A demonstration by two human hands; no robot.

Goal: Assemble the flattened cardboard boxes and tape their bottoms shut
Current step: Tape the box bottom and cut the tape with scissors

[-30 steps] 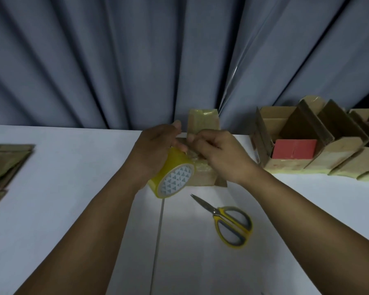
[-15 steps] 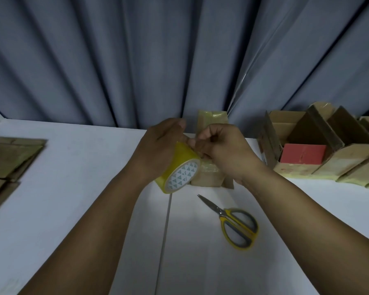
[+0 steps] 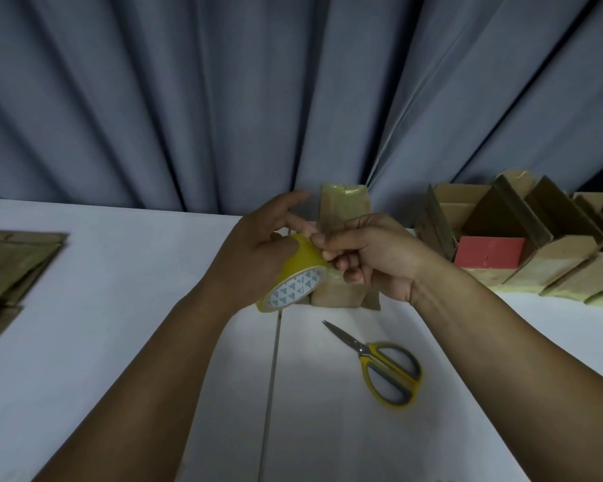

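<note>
Left hand [image 3: 255, 252] grips tape [image 3: 300, 269]; right hand [image 3: 373, 255] pinches its end. Peel straight, roll steady; centre strip on box [image 3: 343, 203] by table [image 3: 119, 307] far edge.

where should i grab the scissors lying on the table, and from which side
Take the scissors by the yellow handle loops, coming down from above on the near right side. They lie flat on the table with the closed blades pointing away towards the cardboard box, so the loops face the person.
</note>
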